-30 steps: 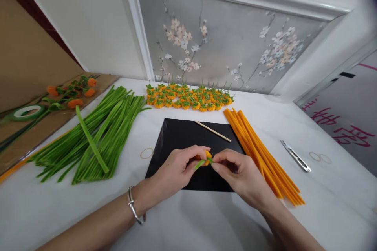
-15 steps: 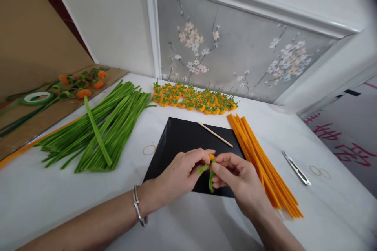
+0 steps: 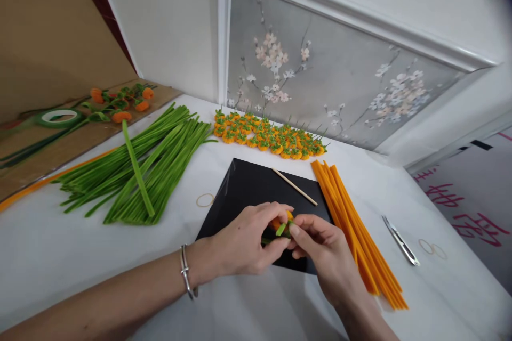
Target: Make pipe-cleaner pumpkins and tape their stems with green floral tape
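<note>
Over the black mat (image 3: pixel 248 186), my left hand (image 3: pixel 250 240) wraps its fingers and thumb round a small orange pumpkin shape (image 3: pixel 277 222) made of fuzzy stem. My right hand (image 3: pixel 324 242) pinches the green fuzzy strip (image 3: pixel 281 229) at the right side of that same piece. The fingertips of both hands nearly meet there and hide part of it. A thin wooden stick (image 3: pixel 295 187) lies on the mat beyond the hands. Rows of finished small orange pumpkins (image 3: pixel 276 148) with green tops stand behind the mat.
Green fuzzy stems (image 3: pixel 160 165) are heaped at the left, orange ones (image 3: pixel 360 229) right of the mat. A craft knife (image 3: pixel 401 241) and rubber bands (image 3: pixel 432 248) lie farther right. Green tape (image 3: pixel 44 118) and orange pieces (image 3: pixel 121 116) are on cardboard at the back left.
My left thumb and fingers have shifted round the orange piece, and the green strip that hung down is now mostly hidden. The camera view has tilted and moved slightly.
</note>
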The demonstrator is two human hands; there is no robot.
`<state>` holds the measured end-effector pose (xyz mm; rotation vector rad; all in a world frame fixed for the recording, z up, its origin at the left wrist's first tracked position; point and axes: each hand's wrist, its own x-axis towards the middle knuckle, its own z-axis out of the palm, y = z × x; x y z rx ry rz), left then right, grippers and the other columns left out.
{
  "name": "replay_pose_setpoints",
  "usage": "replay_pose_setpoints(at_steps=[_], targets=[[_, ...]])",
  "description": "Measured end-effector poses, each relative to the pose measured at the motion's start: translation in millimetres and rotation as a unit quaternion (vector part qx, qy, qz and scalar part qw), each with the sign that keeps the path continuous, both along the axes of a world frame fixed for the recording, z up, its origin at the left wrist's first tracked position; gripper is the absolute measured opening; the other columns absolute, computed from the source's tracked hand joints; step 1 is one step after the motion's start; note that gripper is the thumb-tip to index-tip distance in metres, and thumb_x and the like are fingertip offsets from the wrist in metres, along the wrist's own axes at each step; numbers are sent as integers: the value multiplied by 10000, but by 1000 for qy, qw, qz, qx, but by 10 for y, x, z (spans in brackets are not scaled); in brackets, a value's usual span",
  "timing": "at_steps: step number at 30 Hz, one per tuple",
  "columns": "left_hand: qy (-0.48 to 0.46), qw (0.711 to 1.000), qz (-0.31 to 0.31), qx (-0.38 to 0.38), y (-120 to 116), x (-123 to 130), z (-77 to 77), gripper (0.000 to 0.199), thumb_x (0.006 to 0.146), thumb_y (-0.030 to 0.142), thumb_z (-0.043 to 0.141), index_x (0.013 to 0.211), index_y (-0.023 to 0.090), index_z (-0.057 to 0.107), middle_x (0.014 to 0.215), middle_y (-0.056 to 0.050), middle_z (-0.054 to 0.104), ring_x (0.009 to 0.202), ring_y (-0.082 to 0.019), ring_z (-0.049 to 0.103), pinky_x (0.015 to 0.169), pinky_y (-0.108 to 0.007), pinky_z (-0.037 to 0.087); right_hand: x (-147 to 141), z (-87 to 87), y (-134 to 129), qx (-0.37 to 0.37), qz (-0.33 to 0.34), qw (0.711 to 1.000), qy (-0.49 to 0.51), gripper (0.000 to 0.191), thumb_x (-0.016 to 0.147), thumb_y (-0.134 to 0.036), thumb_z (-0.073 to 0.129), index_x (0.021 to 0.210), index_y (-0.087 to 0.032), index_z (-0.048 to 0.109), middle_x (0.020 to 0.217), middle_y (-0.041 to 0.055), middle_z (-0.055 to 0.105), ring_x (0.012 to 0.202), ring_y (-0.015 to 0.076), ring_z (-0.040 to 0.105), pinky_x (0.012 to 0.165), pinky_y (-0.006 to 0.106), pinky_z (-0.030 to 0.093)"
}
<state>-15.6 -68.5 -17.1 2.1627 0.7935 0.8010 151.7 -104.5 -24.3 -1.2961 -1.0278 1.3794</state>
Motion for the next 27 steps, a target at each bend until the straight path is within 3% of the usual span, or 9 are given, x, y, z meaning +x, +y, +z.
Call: replay_pose_setpoints(at_steps=[4,8,15,23,27], targets=[[-6,1000,13,-28,-11,14,-7,136,794,168,552,927,180,527,948,-63,660,923,-203,642,800,-319,494,0,-43,9,35,-18,999,-19,192,668,-341,777,692,-177,681,640,-32,573,508,55,401,470,187,347],[-12,999,19,-39,-8,24,-16,179,807,151,518,983,175,530,873,-27,648,734,-144,613,677,-263,478,4,-56,15,23,-12,1000,-11,187,672,-352,769,694,-181,694,623,-32,549,529,66,363,495,207,310],[11,1000,9,-10,-11,24,-75,294,753,95,502,1035,166,543,861,-36,631,738,-154,586,684,-270,462,36,-18,19,-26,31,999,-37,296,674,-435,750,710,-151,676,588,-32,500,511,69,325,480,215,255],[26,994,-4,-103,11,3,-5,216,762,140,522,975,154,555,775,-16,629,606,-113,518,533,-221,395,40,-13,33,-10,25,997,-71,307,695,-453,724,694,-158,638,581,-37,480,523,81,347,494,224,284],[14,986,8,-168,18,14,-8,136,783,190,541,915,163,557,675,29,559,550,-90,441,493,-205,349,61,-28,33,68,35,987,-143,251,769,-400,673,701,-163,627,673,-6,530,609,112,436,560,239,356]])
